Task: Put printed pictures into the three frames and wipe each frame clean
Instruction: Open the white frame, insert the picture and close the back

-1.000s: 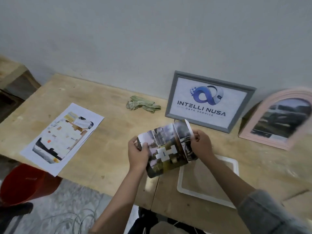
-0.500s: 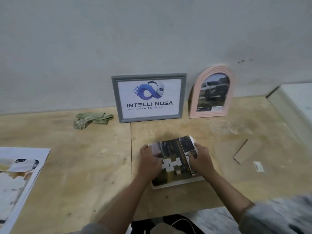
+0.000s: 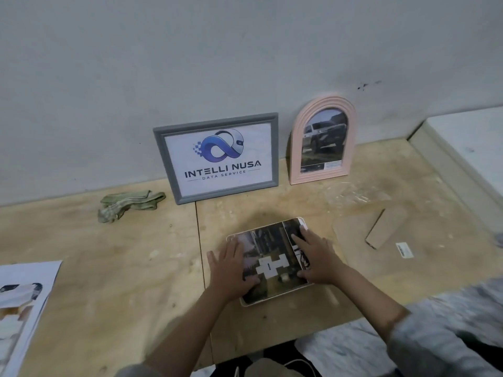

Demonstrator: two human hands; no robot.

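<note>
A white frame (image 3: 275,300) lies flat near the table's front edge. A dark printed picture (image 3: 272,254) with a white cross shape lies inside it. My left hand (image 3: 231,270) presses flat on the picture's left side with its fingers spread. My right hand (image 3: 317,258) presses flat on its right side. A grey frame (image 3: 163,164) with a logo print leans on the wall behind. To its right a pink arched frame (image 3: 295,148) holds a car photo. A crumpled green cloth (image 3: 130,204) lies to the left of the grey frame.
A brown backing board (image 3: 381,227) with its stand lies right of the white frame, a small label (image 3: 404,250) beside it. Clear plastic wrap (image 3: 351,194) sits before the pink frame. Printed sheets (image 3: 21,308) lie at the far left. A white ledge (image 3: 462,148) borders the right.
The curled picture that both hands held above the table now lies flat in the white frame, with both palms spread on it. The view has swung to the right.
</note>
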